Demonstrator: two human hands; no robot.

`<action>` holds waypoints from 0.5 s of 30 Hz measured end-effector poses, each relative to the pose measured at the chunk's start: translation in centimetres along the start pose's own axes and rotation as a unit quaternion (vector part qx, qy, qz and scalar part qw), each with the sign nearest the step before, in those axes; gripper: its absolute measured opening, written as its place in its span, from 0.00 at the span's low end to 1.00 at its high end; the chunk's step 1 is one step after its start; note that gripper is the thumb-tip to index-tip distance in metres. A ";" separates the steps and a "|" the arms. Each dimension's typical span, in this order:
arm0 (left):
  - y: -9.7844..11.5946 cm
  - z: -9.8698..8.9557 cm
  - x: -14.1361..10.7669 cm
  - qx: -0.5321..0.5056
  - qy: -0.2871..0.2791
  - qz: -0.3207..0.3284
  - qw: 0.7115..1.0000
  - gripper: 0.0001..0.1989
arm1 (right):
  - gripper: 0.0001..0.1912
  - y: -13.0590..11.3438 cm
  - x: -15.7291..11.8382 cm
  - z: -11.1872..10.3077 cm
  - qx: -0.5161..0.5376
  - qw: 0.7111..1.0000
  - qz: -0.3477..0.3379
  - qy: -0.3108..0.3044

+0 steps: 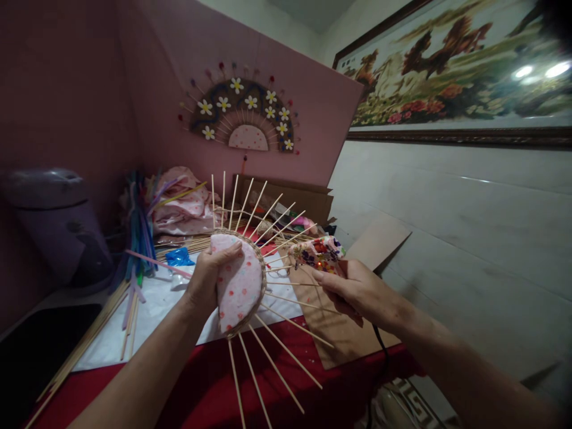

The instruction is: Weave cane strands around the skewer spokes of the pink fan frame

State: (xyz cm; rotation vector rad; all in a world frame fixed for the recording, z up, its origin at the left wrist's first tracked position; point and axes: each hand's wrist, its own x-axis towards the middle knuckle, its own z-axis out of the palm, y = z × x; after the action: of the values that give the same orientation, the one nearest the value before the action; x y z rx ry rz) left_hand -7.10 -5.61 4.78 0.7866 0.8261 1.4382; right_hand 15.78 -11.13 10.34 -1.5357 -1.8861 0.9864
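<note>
My left hand (209, 277) is closed on a half-round fan base (241, 286), thumb across its front. The base is covered in pale pink cloth with red dots and edged with twisted cord. Thin wooden sticks (277, 351) radiate from its curved edge. My right hand (353, 289) is wrapped round a flower-patterned glue gun (319, 253) with a small orange light. A dark cord (382, 345) hangs below that hand. The gun's front end is close to the sticks on the right side; whether it touches one I cannot tell.
A finished flowered fan (248, 101) is on the pink board behind. Coloured pipe cleaners (138, 220), dotted cloth (185, 208) and a blue packet (179, 257) lie left. A cardboard sheet (330, 333) lies right, a cardboard box (295, 199) behind. A lilac bin (62, 232) stands far left.
</note>
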 end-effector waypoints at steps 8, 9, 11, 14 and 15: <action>0.1 0.0 0.0 -0.006 0.004 0.000 1.000 0.11 | 0.25 -0.3 -0.1 0.0 0.008 1.000 -0.002 -0.002; 0.1 0.0 0.0 -0.007 0.003 0.001 1.000 0.12 | 0.25 -0.3 -0.1 0.1 0.010 1.000 0.001 -0.002; 0.1 0.0 -0.1 -0.008 0.001 0.003 1.000 0.11 | 0.24 -0.3 -0.1 0.1 0.014 1.000 0.007 -0.003; 0.1 0.1 -0.1 -0.009 -0.004 0.004 1.000 0.11 | 0.24 -0.1 0.0 0.0 0.021 1.000 0.002 -0.002; 0.1 0.1 -0.1 -0.008 -0.005 0.003 1.000 0.11 | 0.25 -0.1 0.0 0.0 0.023 1.000 -0.001 -0.002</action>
State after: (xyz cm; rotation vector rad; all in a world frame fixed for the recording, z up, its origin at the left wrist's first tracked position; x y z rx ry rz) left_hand -7.11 -5.72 4.93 0.7846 0.8034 1.4439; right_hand 15.75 -11.17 10.39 -1.5059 -1.8543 1.0251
